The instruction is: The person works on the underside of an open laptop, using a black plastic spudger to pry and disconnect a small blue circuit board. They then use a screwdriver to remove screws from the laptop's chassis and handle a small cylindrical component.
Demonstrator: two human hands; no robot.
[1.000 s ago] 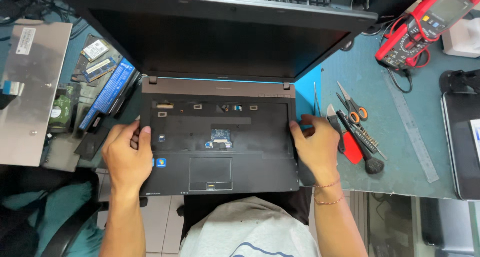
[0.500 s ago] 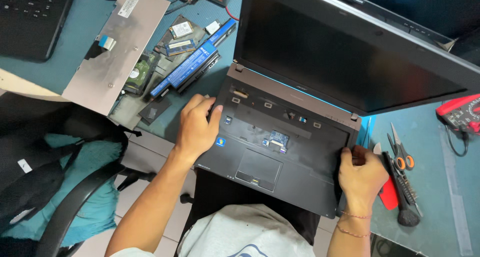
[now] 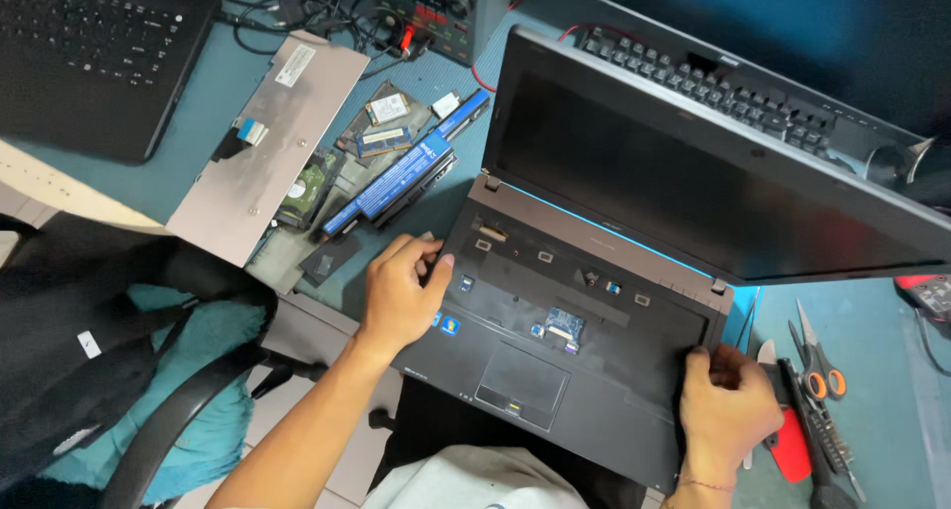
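Open black laptop with its keyboard removed (image 3: 584, 341) sits at the near edge of the teal desk (image 3: 872, 341), base overhanging toward the person, exposed tray and small blue ribbon connector showing. Left hand (image 3: 398, 296) grips the left edge of the base, fingers curled over the rim and pressed onto it; right hand (image 3: 728, 405) grips the right front corner, fingers bent and closed on the edge. Risk: the base overhangs the desk, so a slip of either grip could tip the unit off; a thumb dragging over the open tray could snag the ribbon connector. Surroundings: detached grey keyboard panel lying face down (image 3: 267, 143) and long black-and-blue battery pack (image 3: 406, 172) lie just left of the laptop, with loose circuit modules near them; orange-handled scissors (image 3: 817, 365) and a red-handled tool (image 3: 790, 445) crowd the right hand. A second black keyboard (image 3: 713, 83) stands behind the screen.
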